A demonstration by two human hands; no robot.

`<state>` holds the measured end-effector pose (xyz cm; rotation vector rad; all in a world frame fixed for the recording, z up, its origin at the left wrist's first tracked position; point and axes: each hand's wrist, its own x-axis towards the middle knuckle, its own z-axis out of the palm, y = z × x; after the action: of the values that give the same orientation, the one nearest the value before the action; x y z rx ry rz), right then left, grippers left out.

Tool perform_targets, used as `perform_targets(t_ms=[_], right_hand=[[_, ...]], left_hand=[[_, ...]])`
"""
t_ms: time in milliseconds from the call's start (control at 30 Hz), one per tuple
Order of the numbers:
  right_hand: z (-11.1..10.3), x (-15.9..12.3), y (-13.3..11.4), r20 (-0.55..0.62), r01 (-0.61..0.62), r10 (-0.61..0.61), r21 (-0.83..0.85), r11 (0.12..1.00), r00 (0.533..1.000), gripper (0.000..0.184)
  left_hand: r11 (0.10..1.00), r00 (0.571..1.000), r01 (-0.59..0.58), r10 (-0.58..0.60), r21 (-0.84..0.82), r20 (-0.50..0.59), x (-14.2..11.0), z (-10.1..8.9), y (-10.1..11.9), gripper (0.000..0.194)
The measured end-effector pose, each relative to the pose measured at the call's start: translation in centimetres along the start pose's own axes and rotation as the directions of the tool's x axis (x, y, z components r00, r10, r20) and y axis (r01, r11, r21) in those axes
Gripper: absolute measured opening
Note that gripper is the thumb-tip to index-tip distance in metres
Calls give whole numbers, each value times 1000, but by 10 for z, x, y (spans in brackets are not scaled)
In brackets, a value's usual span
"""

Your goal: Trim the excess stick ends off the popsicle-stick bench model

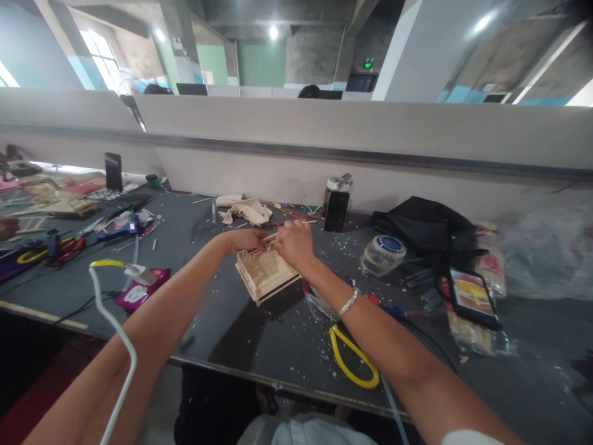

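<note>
A small model built of thin wooden sticks rests on the dark table in front of me, with a slatted floor and low railings. At its far side, my left hand has its fingers closed on the railing. Right beside it, my right hand is closed in a pinch on a thin wooden stick along the same far edge. The fingertips of the right hand are partly hidden. Under my right forearm lies a roll of clear tape, mostly covered, and a yellow scissor handle.
Behind the model lie a beige cloth and a propped phone. On the right are a clear jar, a black bag and another phone. A blue glue gun and purple packet lie left. A white cable crosses my left arm.
</note>
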<state>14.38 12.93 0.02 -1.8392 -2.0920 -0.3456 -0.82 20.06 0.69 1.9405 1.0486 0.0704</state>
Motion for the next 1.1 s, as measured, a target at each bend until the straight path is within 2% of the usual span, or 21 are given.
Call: perform_targets(t_ms=[67,133,200,267,333,400,533,600,633,733,800,867,933,967,1033,1100], right_hand=[[-13,-1,8,-98,-32,42,97,995,994,19],[-31,-6,17,-220,-30,98,295,955,971,21],[-51,-18,25,-302,25,152,510,860,941,25],[-70,-38,30,-319,61,199,650,758,927,26],[-84,-62,32,-294,62,215,709,702,931,28],[-92,-85,34,-277,50,219,717,695,936,29],[-88,-112,52,-292,-30,318,694,720,902,31],[-81,-114,68,-234,-121,371,682,721,899,34],[-77,-113,77,-181,-161,370,670,725,911,36],[-67,-104,100,-6,-208,265,607,767,964,27],[-66,-98,108,47,-214,230,581,785,972,16],[-69,-95,109,98,-237,225,612,755,969,22],[-76,-93,103,224,-281,171,712,644,960,27],[-80,-93,100,307,-312,106,766,563,946,28],[-86,-95,92,446,-386,-72,835,393,892,28],[-90,-99,87,518,-457,-237,848,269,822,28]], left_hand=[[997,1000,23,-23,-74,5,-4,1,-3,33],[991,999,42,-42,-126,7,-9,0,-6,36],[981,999,50,-51,-186,0,-16,-1,-8,38],[945,998,46,-54,-324,-14,-25,-2,-8,41],[859,998,24,-53,-511,-42,-36,-1,-6,44],[754,995,-19,-51,-656,-88,-47,3,-4,43],[593,979,-117,-67,-796,-194,-66,21,0,35],[540,974,-135,-83,-831,-212,-74,33,2,34],[519,976,-132,-82,-844,-203,-78,39,3,34],[476,992,-93,-33,-874,-124,-89,58,9,31],[461,998,-64,15,-885,-64,-96,70,15,29],[455,999,-35,51,-890,-13,-102,81,22,30],[453,995,-5,87,-892,38,-106,91,29,30],[454,992,9,106,-891,64,-108,96,33,30],[460,981,35,153,-887,118,-110,105,38,31],[475,964,71,195,-877,183,-112,112,43,33]])
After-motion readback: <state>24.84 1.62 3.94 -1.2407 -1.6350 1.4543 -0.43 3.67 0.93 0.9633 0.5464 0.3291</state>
